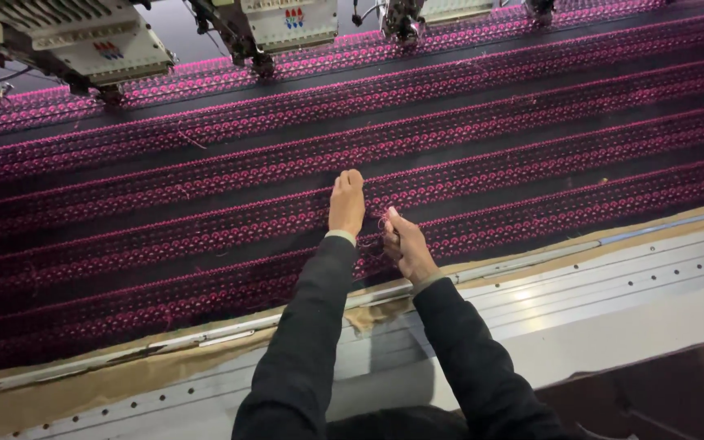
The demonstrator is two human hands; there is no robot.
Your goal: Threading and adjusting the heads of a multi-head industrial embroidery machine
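Your left hand (346, 204) lies flat, fingers together, on the black fabric (466, 138) with pink embroidered bands, near its front edge. Just beside it, your right hand (405, 247) is curled narrow around a small tool, too small to identify.

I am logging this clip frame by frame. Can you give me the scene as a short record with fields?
Setting: dark fabric with pink embroidered rows, stretched on a long machine bed
Left hand: left hand flat on the fabric, fingers together
Right hand: right hand beside it, fingers curled at a pink row; any tool in it cannot be told
Behind: embroidery heads
Front: metal rail
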